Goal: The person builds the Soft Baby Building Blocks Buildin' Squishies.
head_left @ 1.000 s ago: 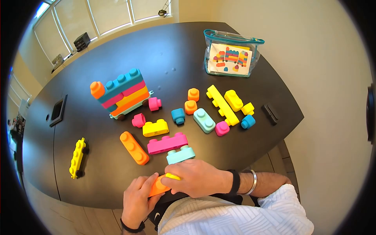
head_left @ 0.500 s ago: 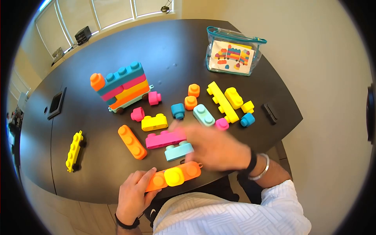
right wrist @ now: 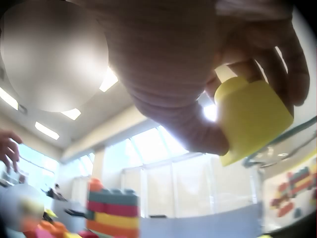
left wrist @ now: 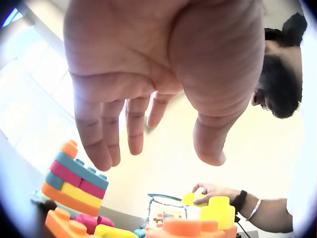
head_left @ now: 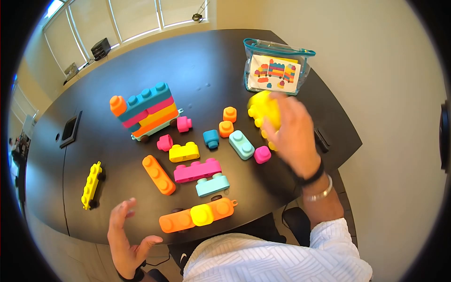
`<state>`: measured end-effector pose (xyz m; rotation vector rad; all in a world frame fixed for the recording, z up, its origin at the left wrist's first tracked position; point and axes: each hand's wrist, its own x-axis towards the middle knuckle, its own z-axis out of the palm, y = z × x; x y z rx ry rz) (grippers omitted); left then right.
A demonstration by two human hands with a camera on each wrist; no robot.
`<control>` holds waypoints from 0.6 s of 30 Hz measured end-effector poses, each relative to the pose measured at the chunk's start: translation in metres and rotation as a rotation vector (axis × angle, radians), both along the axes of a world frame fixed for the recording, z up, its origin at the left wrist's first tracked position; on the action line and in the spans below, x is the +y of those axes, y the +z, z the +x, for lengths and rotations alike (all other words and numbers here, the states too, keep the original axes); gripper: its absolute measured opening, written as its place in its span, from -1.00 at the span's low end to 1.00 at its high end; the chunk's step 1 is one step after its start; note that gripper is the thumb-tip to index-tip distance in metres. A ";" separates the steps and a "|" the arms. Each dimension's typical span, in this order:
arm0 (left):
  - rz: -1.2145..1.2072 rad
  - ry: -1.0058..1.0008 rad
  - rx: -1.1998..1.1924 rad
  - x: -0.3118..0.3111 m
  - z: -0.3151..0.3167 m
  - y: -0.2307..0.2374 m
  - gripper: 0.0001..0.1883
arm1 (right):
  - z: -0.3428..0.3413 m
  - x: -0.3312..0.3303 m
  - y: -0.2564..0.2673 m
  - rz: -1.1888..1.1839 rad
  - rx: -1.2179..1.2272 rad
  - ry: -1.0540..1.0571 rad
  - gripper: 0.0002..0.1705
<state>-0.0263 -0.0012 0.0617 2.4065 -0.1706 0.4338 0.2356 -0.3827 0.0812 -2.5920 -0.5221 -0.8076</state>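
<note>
My right hand [head_left: 296, 136] pinches a yellow block [head_left: 266, 104] above the long yellow piece on the right; in the right wrist view the yellow block [right wrist: 252, 116] sits between thumb and fingers. My left hand [head_left: 126, 242] is empty, fingers apart, left of an orange wheeled piece [head_left: 174, 222] at the near table edge. A yellow block [head_left: 202, 215] is seated on that piece's middle. The left wrist view shows the left hand [left wrist: 158, 74] with fingers extended, the yellow block [left wrist: 218, 212] beyond it.
A stacked block wagon [head_left: 149, 113] stands back left, a yellow wheeled base [head_left: 92, 185] far left. Mid-table lie an orange bar [head_left: 159, 175], magenta bar [head_left: 197, 170], light-teal blocks [head_left: 213, 185] and several small blocks. A clear bag [head_left: 274, 73] is at the back right.
My left hand has let go of the orange wheeled piece and moved left. My right hand has left that piece, reached out to the back right and taken hold of a yellow block.
</note>
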 end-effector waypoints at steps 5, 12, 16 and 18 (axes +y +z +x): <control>0.268 -0.214 -0.320 -0.063 0.026 0.039 0.04 | -0.113 0.083 -0.008 0.070 0.030 1.058 -0.34; 0.335 -0.065 0.109 -0.033 0.018 0.026 -0.26 | -0.114 0.065 -0.035 -0.242 0.288 0.731 -0.16; 0.256 0.012 0.214 -0.050 0.024 0.006 -0.38 | -0.115 0.063 -0.069 -0.080 0.536 0.852 -0.16; 0.309 -0.092 0.107 -0.055 0.029 0.007 -0.43 | -0.115 0.066 -0.072 -0.030 0.611 0.869 -0.16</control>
